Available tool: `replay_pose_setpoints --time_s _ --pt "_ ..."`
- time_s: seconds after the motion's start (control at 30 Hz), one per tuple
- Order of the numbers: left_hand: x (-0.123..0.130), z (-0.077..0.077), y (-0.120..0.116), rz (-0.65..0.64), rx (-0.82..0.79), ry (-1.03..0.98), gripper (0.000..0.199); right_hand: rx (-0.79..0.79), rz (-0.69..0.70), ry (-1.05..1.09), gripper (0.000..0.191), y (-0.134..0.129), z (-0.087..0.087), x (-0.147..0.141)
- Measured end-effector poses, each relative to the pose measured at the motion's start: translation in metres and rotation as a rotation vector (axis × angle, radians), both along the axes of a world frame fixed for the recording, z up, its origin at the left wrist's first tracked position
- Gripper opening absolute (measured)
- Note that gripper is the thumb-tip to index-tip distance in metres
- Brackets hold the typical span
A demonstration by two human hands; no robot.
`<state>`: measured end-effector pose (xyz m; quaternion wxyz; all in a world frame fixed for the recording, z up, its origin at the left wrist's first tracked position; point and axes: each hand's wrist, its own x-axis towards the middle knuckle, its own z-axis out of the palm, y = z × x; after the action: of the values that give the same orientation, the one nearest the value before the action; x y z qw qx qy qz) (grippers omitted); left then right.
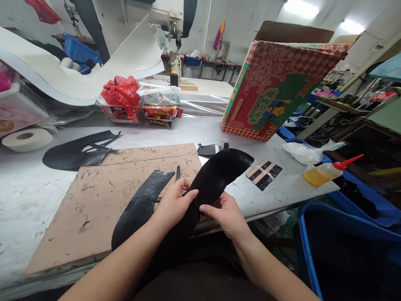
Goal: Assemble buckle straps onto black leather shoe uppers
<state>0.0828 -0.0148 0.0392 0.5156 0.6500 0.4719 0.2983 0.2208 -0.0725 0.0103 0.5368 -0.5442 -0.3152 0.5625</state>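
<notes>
So on the left we've got one black piece lying partly on the cardboard [84,200]. Our left hand [175,200] and right hand [227,213] have their fingers pinching the curved black panel [216,175], held up over the surface [250,196], with the glue bottle [324,173] further right.

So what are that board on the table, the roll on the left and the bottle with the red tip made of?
Board: probably cardboard, matt and brown, with a crease line and dark scuffs.
Roll: likely soft paper, white and dull, wound around a hollow core.
Squeeze bottle: seemingly smooth plastic, since yellow liquid shows through its wall.
</notes>
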Motion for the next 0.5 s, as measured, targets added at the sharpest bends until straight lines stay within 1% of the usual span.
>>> replay_pose_setpoints --time_s 0.07,0.13,0.3,0.33,0.4,0.47,0.5 --pt "-0.001 0.001 0.000 0.010 -0.070 -0.043 0.021 -0.008 -0.018 -0.059 0.033 -0.001 -0.002 0.000" --pt "-0.002 0.002 0.000 0.018 -0.128 -0.061 0.023 -0.001 0.000 -0.066 0.033 -0.002 -0.002 0.002" --pt "-0.005 0.006 0.000 -0.013 -0.191 -0.147 0.025 0.015 0.202 0.052 0.029 -0.005 0.004 0.001" --pt "-0.005 0.007 0.000 -0.024 -0.213 -0.174 0.026 0.029 0.206 0.051 0.029 -0.005 0.005 -0.002" --pt "-0.004 0.011 0.000 -0.045 -0.232 -0.205 0.025 0.067 0.156 0.043 0.029 -0.007 0.003 -0.011" --pt "-0.006 0.017 0.001 -0.087 -0.179 -0.196 0.022 0.097 0.097 0.060 0.030 -0.011 -0.001 -0.022" --pt "-0.009 0.020 0.004 -0.130 -0.132 -0.169 0.020 0.095 0.097 0.074 0.030 -0.014 -0.002 -0.026"
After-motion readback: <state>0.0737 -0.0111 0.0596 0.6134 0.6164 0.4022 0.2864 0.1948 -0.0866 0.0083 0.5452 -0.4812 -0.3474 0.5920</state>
